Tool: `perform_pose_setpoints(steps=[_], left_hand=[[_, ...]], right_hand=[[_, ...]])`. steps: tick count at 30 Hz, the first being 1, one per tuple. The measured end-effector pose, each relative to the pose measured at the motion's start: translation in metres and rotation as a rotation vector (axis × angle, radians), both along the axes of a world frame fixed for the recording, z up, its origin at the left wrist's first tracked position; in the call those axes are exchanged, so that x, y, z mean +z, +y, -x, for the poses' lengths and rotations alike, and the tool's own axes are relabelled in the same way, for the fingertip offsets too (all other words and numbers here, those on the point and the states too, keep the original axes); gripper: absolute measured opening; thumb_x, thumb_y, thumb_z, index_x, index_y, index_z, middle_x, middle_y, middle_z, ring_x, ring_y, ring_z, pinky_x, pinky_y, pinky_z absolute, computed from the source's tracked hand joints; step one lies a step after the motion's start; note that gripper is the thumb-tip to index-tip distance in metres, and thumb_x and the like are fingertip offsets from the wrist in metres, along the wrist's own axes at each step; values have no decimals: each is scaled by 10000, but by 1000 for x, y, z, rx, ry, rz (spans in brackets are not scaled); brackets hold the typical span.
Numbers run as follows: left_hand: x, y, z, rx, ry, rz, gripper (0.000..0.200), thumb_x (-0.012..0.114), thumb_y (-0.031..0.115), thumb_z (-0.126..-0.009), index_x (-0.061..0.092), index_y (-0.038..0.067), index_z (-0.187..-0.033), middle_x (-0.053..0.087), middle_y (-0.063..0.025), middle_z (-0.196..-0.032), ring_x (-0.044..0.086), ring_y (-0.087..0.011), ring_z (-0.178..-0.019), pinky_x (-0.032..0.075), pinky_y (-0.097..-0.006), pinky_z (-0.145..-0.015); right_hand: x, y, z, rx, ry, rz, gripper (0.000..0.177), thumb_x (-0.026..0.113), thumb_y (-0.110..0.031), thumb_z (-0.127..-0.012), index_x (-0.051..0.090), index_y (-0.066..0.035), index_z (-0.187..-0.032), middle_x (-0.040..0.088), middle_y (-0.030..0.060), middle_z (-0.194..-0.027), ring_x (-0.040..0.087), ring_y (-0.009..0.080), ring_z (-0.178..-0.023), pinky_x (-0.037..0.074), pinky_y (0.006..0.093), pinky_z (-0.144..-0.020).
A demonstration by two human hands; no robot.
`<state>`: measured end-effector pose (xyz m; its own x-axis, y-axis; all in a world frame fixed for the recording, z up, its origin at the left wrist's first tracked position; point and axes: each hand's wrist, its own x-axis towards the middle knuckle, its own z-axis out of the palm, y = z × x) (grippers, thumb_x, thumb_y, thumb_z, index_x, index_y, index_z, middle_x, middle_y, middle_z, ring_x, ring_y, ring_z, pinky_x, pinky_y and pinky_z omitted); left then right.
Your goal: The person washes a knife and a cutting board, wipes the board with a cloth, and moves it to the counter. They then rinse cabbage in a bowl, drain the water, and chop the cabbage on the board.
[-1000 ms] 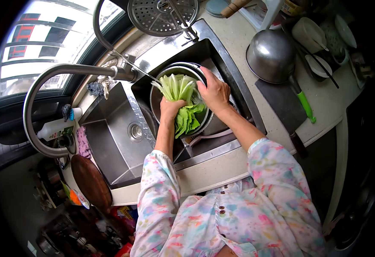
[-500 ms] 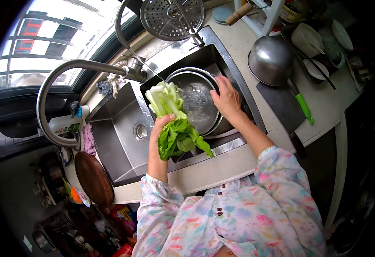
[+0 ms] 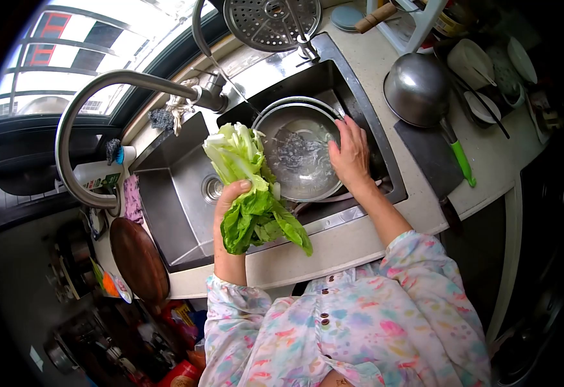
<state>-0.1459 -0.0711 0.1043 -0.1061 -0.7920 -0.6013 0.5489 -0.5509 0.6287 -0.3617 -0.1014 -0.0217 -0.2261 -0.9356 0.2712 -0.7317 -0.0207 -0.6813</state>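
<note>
A bunch of leafy green lettuce (image 3: 254, 209) is gripped in my left hand (image 3: 230, 197), its pale stem ends pointing up toward the window and its leaves drooping toward me. It hangs over the sink divider, just left of a round metal bowl (image 3: 282, 184). Clear, rippling water (image 3: 301, 151) lies in the bowl, which sits in the right sink basin (image 3: 375, 138) with another metal rim showing behind it. My right hand (image 3: 353, 155) is on the bowl's right rim, thumb on the inner side and fingers along the outer side.
A large curved faucet (image 3: 111, 77) arches over the left basin (image 3: 175, 200), with a thinner spout (image 3: 233, 84) beside it. On the right counter are a metal ladle-like pan (image 3: 417, 90) with a green handle and a dark cleaver (image 3: 430, 158). A round wooden board (image 3: 138, 258) leans at left.
My left hand has drawn the lettuce leftward and toward me, away from over the bowl. My right hand stays at the bowl's rim. The whole view has shifted slightly.
</note>
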Motion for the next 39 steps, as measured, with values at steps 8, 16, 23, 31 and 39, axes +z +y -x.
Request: perform_pose_setpoints(steps=[8, 16, 23, 31, 39], left_hand=[[-24, -3, -5, -41, 58, -22, 455, 598, 172, -728, 520, -8, -1138, 638, -120, -907, 655, -227, -744, 568, -342, -669], [-17, -2, -5, -34, 169, 8, 504, 593, 190, -716, 494, -11, -1168, 622, -146, -951, 649, -255, -775, 570, -385, -683], [-26, 5, -6, 35, 248, 8, 562, 609, 180, -708, 453, -2, -1217, 602, -152, -1001, 638, -262, -826, 565, -387, -717], [-17, 14, -5, 92, 386, 29, 593, 615, 206, -710, 438, 19, -1244, 587, -146, -1037, 628, -262, -845, 557, -374, -746], [-18, 21, -7, 231, 390, 165, 548, 613, 208, -741, 457, 0, -1223, 602, -155, -1022, 634, -271, -852, 565, -374, -728]], right_hand=[[41, -6, -37, 150, -475, 59, 286, 615, -104, -796, 586, 8, -1057, 557, 183, -1151, 534, 343, -1054, 431, 380, -906], [28, -101, -4, -58, -317, 153, 338, 564, -108, -804, 539, 24, -1114, 560, 211, -1129, 535, 367, -1046, 428, 399, -908], [29, -165, 3, 160, 499, 129, 140, 555, -104, -791, 648, -90, -895, 527, 144, -973, 536, 324, -913, 477, 412, -787], [14, -191, 14, 53, -110, -45, 161, 615, -215, -808, 630, -68, -872, 606, 140, -873, 598, 290, -816, 495, 382, -673], [50, -113, 21, 135, -821, -33, 342, 661, -133, -803, 584, 7, -1105, 653, 96, -1003, 610, 151, -906, 476, 279, -813]])
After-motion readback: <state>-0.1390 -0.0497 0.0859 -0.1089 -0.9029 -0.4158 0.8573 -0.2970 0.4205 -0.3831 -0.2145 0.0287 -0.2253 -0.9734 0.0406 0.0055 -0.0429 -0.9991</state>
